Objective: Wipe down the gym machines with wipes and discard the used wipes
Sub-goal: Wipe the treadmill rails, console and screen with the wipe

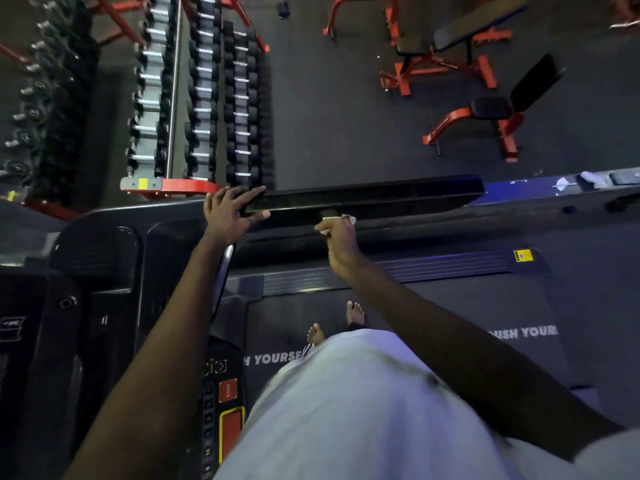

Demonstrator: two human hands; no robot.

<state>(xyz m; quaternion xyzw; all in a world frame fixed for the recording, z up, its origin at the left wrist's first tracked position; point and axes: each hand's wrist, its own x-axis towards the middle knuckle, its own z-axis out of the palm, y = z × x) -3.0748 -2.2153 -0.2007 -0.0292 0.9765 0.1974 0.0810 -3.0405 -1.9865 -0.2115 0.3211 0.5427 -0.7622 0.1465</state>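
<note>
Filling the lower half of the frame is the treadmill (104, 258), its dark belt (433, 306) printed with pale lettering and the person's bare feet (334, 323) planted near the belt's middle. Across the centre of the frame runs the treadmill's black screen (363, 195), seen edge-on from above as a long slab whose long axis lies left to right, from just right of centre-left to the right third of the frame. Beyond it, in the upper left, stands a dumbbell rack (201, 98), and red-framed weight benches (485, 98) sit on the floor in the upper right.

At the left end of that slab is the left hand (230, 214): fingers spread and open, fingertips laid over the top edge and the thumb under its lower edge, so it looks to be steadying the panel rather than clasping it.

Just right of it, below the slab's lower edge, is the right hand (337, 237), fingers curled closed around a small white wipe (346, 220), of which only a corner shows above the knuckles. The wipe sits right at the underside of the slab; whether it touches is hard to tell.

Judged from this, most of the slab's length lies to the right of the wipe, so the coming stroke probably runs rightward along the long axis, and the right hand is the nearer one for it.
</note>
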